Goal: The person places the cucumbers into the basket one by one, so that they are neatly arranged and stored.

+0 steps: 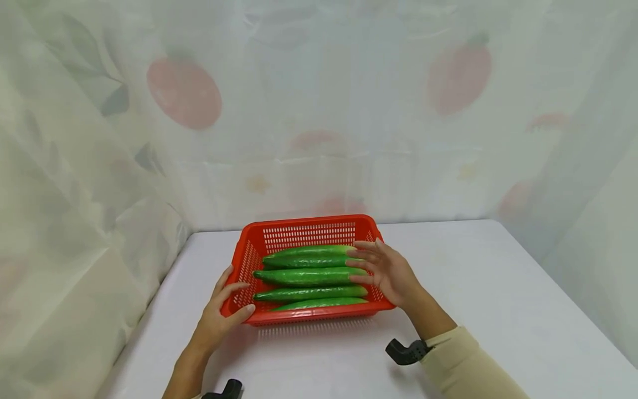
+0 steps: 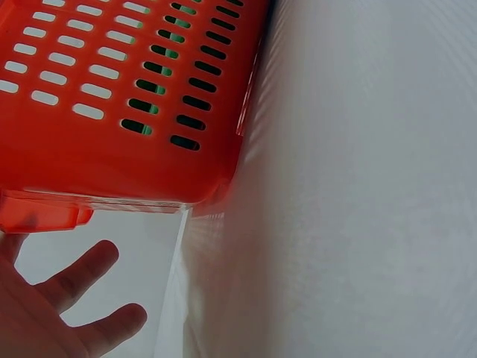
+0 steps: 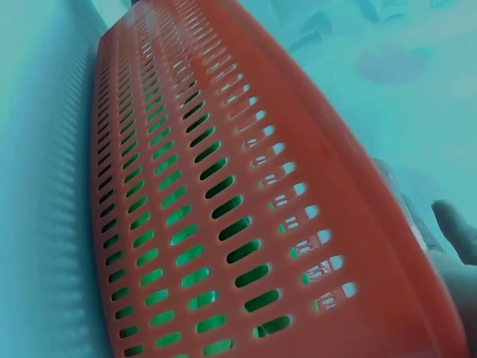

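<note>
A red plastic basket [image 1: 309,316] with slotted walls sits on the table, holding several long green cucumbers [image 1: 306,276] that lie side by side across it. My left hand [image 1: 216,318] is at the basket's left end, its spread fingers along the rim and its thumb by the front left corner. In the left wrist view, the left hand's fingers [image 2: 78,276] look fairly straight beside the basket's end. Over the right end, my right hand [image 1: 394,274] has its fingers extended above the cucumbers' pale tips. The right wrist view shows the basket's slotted wall [image 3: 223,186], with green behind the slots.
The white-covered table [image 1: 478,299] extends to both sides of the basket. A fruit-printed curtain [image 1: 319,111] hangs behind it and along the left side. Black wrist-worn devices [image 1: 408,352] sit at both wrists, low in the head view.
</note>
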The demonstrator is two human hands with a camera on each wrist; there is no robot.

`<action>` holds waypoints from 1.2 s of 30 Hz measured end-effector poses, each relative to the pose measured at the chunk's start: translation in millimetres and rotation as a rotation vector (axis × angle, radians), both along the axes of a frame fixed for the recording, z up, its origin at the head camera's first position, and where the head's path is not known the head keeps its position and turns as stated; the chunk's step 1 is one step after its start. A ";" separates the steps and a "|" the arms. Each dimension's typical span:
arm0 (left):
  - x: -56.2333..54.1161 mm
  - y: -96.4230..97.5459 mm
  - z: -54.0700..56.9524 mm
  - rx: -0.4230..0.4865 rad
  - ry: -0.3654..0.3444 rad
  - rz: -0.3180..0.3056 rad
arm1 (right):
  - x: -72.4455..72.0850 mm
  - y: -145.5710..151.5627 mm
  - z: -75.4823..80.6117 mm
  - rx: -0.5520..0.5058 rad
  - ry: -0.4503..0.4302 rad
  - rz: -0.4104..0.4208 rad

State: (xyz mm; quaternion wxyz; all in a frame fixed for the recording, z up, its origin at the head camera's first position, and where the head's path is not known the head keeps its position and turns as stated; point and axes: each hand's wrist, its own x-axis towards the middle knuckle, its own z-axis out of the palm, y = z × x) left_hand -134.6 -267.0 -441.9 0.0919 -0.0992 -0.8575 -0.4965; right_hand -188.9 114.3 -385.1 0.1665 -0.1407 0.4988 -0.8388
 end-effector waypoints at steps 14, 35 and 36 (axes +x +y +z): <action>-1.3 -0.3 -1.5 -0.017 0.009 -0.003 | 6.9 11.6 5.9 -0.111 0.148 0.150; 5.0 -18.6 18.5 -0.228 -0.020 -0.029 | 13.5 49.5 50.3 -0.023 0.253 0.137; 5.1 -20.7 23.3 -0.253 -0.025 -0.028 | 14.2 53.4 52.9 0.000 0.268 0.130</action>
